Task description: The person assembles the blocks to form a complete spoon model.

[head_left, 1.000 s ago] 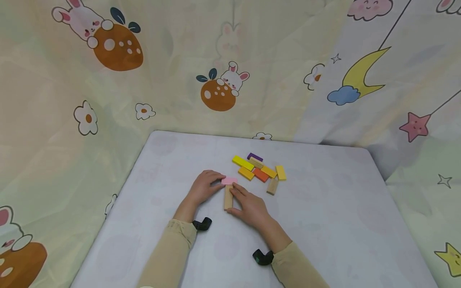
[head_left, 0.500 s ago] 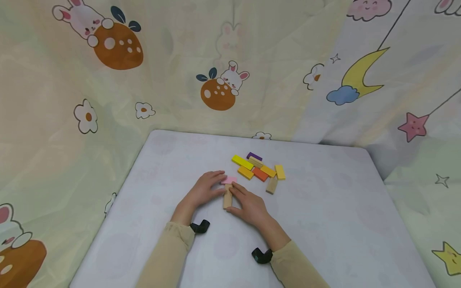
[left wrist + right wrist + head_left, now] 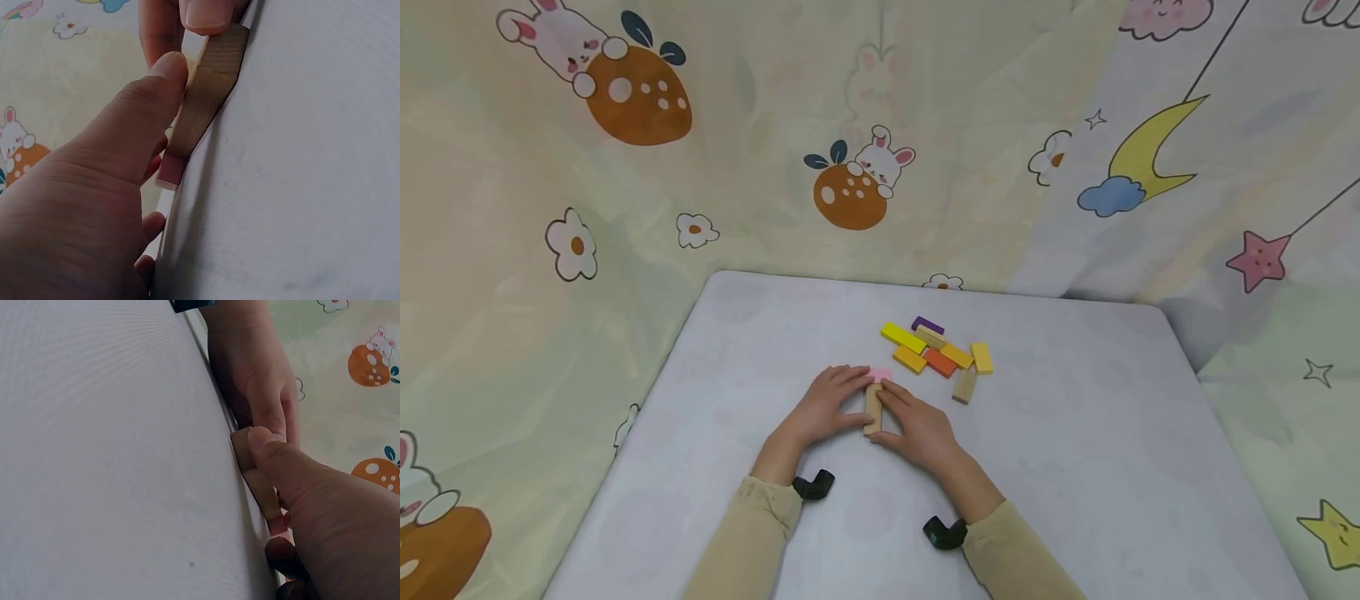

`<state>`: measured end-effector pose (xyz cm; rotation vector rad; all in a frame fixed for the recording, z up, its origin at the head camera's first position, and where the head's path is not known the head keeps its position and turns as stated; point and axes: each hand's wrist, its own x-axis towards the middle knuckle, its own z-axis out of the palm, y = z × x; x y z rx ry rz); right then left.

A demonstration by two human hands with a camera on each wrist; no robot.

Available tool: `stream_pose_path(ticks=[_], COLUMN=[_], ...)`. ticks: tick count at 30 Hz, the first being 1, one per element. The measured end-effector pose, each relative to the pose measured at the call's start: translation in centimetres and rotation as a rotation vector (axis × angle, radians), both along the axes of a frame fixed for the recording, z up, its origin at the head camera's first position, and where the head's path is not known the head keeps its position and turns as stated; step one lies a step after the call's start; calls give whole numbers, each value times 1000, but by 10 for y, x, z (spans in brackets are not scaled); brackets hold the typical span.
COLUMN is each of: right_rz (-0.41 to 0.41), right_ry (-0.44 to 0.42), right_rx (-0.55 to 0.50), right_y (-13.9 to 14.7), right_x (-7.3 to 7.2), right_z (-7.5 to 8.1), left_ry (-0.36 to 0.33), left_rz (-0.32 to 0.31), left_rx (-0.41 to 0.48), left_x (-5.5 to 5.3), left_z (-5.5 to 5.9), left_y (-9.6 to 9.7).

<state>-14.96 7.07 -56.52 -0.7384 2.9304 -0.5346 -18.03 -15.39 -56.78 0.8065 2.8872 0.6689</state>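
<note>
A plain wooden block [image 3: 873, 408] lies lengthwise on the white table, its far end against a pink block [image 3: 880, 375]. My right hand [image 3: 921, 429] grips the wooden block from the right, thumb at the near end and fingertips toward the far end. From the other side my left hand [image 3: 826, 407] touches it: the thumb [image 3: 134, 112] lies along the wooden block's left side, while the fingertips reach the pink block's left edge. In the right wrist view the wooden block [image 3: 262, 490] shows under the right thumb, and the pink block is mostly hidden.
Beyond the hands lies a loose group of blocks: yellow [image 3: 903, 337], purple [image 3: 928, 325], orange-red [image 3: 939, 362], several amber ones [image 3: 909, 359] and plain wood [image 3: 964, 387]. The table [image 3: 1112, 433] extends widely right. A cartoon-printed cloth [image 3: 737, 150] hangs behind it.
My left thumb has left the pink block and slid nearer along the wooden block's left side; the left hand has come slightly toward me. The right hand keeps its place.
</note>
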Motion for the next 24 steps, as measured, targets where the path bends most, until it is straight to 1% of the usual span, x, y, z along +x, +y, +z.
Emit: stream_pose_path(ticks=[5, 9, 13, 17, 18, 21, 24], right_rz=[1, -4, 13, 20, 16, -7, -50], right_ry=[9, -3, -59, -148, -159, -146, -81], right_rx=[-5, -5, -44, -124, -138, -177, -204], right_y=[-1, 0, 4, 15, 19, 33, 51], right_x=[0, 0, 1, 4, 5, 7, 8], right_z=[0, 1, 5, 12, 14, 19, 22], left_ry=[16, 30, 44, 47, 45, 46, 41], left_rz=[-6, -11, -12, -12, -12, -9, -6], left_rx=[-24, -19, -19, -17, -15, -10, -20], left_x=[0, -2, -3, -2, -2, -1, -1], left_z=[-1, -4, -6, -6, -6, -5, -6], left_y=[0, -1, -1, -1, -1, -1, -2])
